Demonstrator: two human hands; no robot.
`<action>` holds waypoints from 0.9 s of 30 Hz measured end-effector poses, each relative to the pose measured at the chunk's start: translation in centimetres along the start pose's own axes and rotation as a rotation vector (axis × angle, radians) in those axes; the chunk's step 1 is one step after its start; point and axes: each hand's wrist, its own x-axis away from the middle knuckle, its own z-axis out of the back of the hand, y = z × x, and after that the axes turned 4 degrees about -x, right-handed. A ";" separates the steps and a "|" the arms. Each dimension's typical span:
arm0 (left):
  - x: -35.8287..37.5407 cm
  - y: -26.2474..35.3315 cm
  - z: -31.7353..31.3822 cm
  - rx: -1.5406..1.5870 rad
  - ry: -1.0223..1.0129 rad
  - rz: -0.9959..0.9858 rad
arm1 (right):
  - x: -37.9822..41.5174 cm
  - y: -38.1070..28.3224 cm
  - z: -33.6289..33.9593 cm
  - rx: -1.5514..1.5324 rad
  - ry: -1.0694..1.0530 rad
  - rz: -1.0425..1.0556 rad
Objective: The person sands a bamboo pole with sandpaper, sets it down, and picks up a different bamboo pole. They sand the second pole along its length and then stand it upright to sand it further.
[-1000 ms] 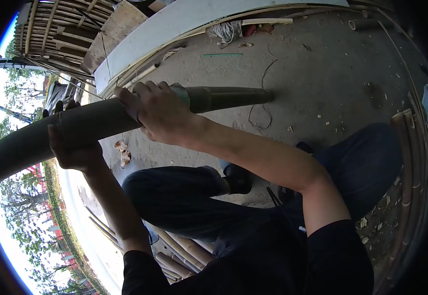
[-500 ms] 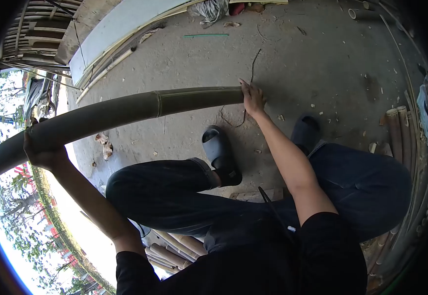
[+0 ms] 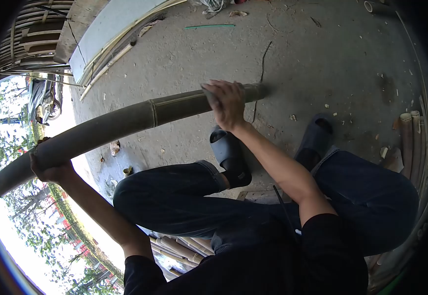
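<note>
A long, thick bamboo pole [image 3: 120,120] runs across in front of me, its left end nearer and lower, with a raised ring at a joint near the middle. Toward the left end my left hand [image 3: 51,167] is closed around the pole from below, thumb and fingers on opposite sides. My right hand [image 3: 229,105] is on the pole near its far right end, fingers bent over the top; a short stretch of bamboo shows beyond it. That far end looks smeared by motion. Below the pole are my sandalled feet, the left sandal [image 3: 224,145] closest to it.
Cut bamboo pieces [image 3: 408,142] stand at the right, and more bamboo lengths [image 3: 182,248] lie behind my left leg. A pale board [image 3: 96,37] and thin poles lie at the upper left. A green strip [image 3: 209,26] lies on the concrete floor [image 3: 317,64].
My right hand has moved left along the pole from its end, so the tip now shows past it. The pole's left end has shifted slightly right and down with my left hand.
</note>
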 end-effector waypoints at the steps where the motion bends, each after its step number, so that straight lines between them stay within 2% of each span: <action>1: -0.4 0.3 -0.1 -0.009 -0.025 0.007 | -1.8 -5.3 -0.6 -0.109 -0.085 0.067; 3: -0.1 0.6 0.1 -0.044 -0.040 0.030 | -3.2 -11.9 -1.5 -0.213 -0.146 0.241; 5: -0.3 0.8 -0.7 -0.082 0.004 -0.021 | -2.9 -11.0 -2.2 -0.156 -0.113 0.299; 7: -0.1 0.6 -0.9 -0.080 -0.005 -0.009 | -0.2 -6.1 -1.8 -0.014 -0.026 0.141; 9: -0.2 0.3 -0.8 -0.103 0.055 -0.032 | 3.0 2.5 -0.6 0.025 0.170 0.001; 10: -0.6 0.2 -0.2 -0.043 0.051 -0.022 | 6.2 10.4 0.3 0.213 0.138 -0.106; 11: -0.5 0.3 -0.2 -0.032 0.041 -0.019 | 7.1 12.5 0.5 0.300 0.138 -0.148; 13: 0.0 0.6 -0.6 -0.082 0.020 -0.039 | 4.6 7.8 0.6 0.256 0.233 -0.158; 16: 0.3 1.2 -1.0 -0.071 -0.011 -0.044 | -1.5 -5.0 -0.7 -0.089 -0.084 0.085; 17: 0.6 1.6 -1.1 -0.060 -0.025 -0.042 | -2.7 -9.8 -1.0 -0.102 -0.080 0.173; 20: 1.5 2.2 -0.8 -0.061 -0.035 -0.062 | -2.7 -11.5 -2.2 -0.180 -0.001 0.241; 21: 1.6 2.1 -0.7 -0.041 -0.025 -0.062 | -1.9 -9.6 -1.2 -0.153 0.006 0.152; 24: 1.9 1.7 0.8 0.022 -0.008 -0.058 | 3.5 5.3 1.6 0.016 0.167 -0.168; 25: 2.0 1.6 0.6 0.050 -0.008 -0.048 | 5.4 10.0 2.0 0.102 0.232 -0.217; 26: 2.7 1.9 0.3 0.000 -0.038 -0.094 | 4.4 10.5 2.0 0.107 0.248 -0.206; 27: 3.3 2.2 0.0 0.010 -0.088 -0.099 | 3.7 10.6 2.0 0.099 0.117 -0.207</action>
